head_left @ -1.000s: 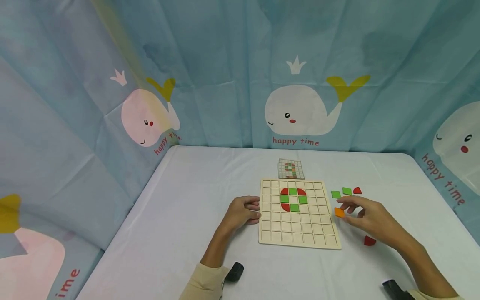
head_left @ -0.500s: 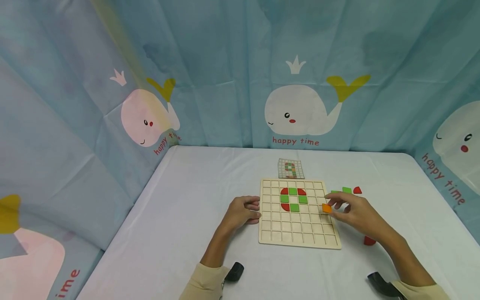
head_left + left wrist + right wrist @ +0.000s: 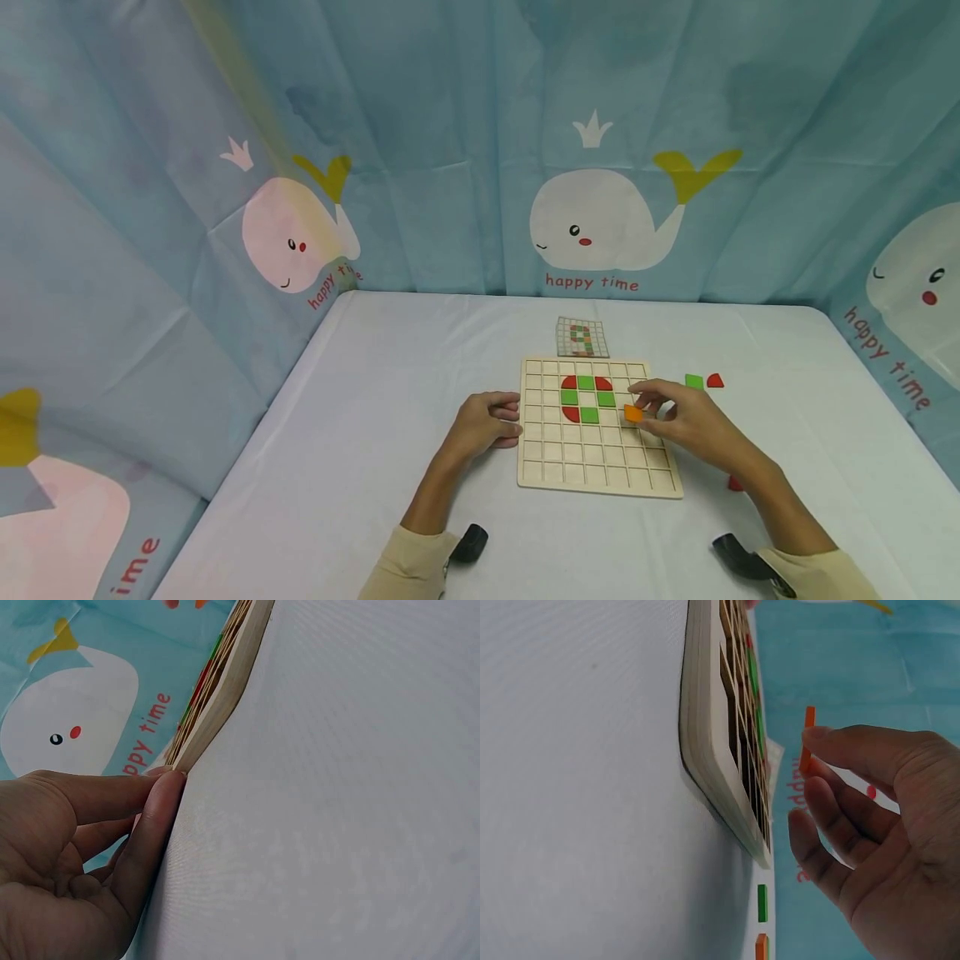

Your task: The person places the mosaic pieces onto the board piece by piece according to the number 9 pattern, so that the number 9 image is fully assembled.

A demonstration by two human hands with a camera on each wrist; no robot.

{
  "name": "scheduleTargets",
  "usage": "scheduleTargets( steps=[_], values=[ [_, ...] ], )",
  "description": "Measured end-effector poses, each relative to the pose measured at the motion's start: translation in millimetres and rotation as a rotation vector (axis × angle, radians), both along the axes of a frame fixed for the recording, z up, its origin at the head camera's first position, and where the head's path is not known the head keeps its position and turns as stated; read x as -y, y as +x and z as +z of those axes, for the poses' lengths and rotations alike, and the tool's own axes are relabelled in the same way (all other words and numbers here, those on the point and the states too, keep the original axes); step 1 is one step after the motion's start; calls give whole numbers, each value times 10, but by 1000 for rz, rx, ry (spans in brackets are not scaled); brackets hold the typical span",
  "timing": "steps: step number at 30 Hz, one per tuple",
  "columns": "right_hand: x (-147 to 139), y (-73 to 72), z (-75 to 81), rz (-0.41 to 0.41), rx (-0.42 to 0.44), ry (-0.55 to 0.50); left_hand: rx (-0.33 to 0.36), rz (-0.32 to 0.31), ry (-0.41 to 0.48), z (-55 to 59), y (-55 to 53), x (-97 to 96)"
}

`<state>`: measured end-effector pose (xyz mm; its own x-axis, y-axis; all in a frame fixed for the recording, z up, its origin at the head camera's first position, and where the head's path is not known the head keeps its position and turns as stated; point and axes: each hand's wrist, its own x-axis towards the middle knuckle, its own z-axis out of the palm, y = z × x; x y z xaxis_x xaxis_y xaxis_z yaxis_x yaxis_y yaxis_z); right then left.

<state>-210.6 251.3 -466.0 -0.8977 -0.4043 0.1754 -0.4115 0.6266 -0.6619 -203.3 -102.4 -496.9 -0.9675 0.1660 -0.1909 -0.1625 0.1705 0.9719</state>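
A wooden grid board (image 3: 600, 458) lies on the white table. Red rounded pieces and green square tiles (image 3: 589, 415) form a ring in its upper middle cells. At its left edge, my left hand (image 3: 483, 427) holds the board with thumb and finger, as the left wrist view shows from close by. My right hand (image 3: 686, 421) pinches an orange tile (image 3: 632, 413) between thumb and index finger over the right part of the board. In the right wrist view the orange tile (image 3: 808, 742) stands on edge, apart from the board, and the other fingers are loosely curled.
Behind the board lies a small pattern card (image 3: 582, 337). Right of it are a green tile (image 3: 693, 382) and a red piece (image 3: 715, 381); another red piece (image 3: 735, 482) is partly hidden by my right forearm. A curtain with whales (image 3: 603, 221) borders the table.
My right hand has carried the orange tile leftward from beside the board to over its right columns. My left hand and the board have stayed put.
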Motion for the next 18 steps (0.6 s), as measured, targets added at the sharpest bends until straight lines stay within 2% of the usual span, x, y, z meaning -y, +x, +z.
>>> scheduleTargets(
  steps=[18],
  values=[
    [229, -122, -49, 7, 68, 26, 4, -6, 9, 0, -3, 6]
  ],
)
